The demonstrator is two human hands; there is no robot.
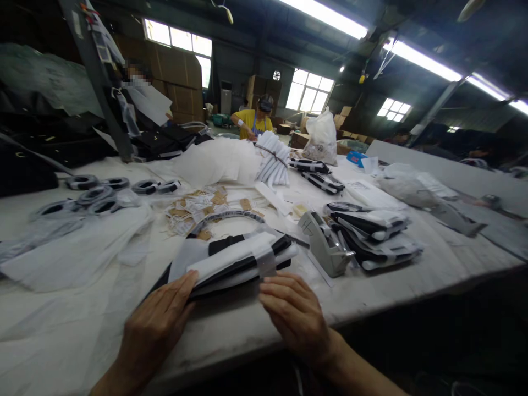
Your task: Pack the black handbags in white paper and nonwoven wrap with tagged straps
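A folded black bag with white wrapping sheets and a thin wrapped handle lies before me at the table's front. My left hand holds its near left edge, fingers together on top and the thumb hidden. A strip of clear tape crosses the wrapping toward the right end. At the lower end of that tape is my right hand, with its fingers curled and pressed together; the fingertips' exact contact is partly hidden. Just right of the bag stands a grey tape dispenser.
Wrapped black bags are stacked right of the dispenser. Behind the handle lie tags, white sheets and a bundle of white rolls. Several wrapped rings lie left. A person in yellow works across the table.
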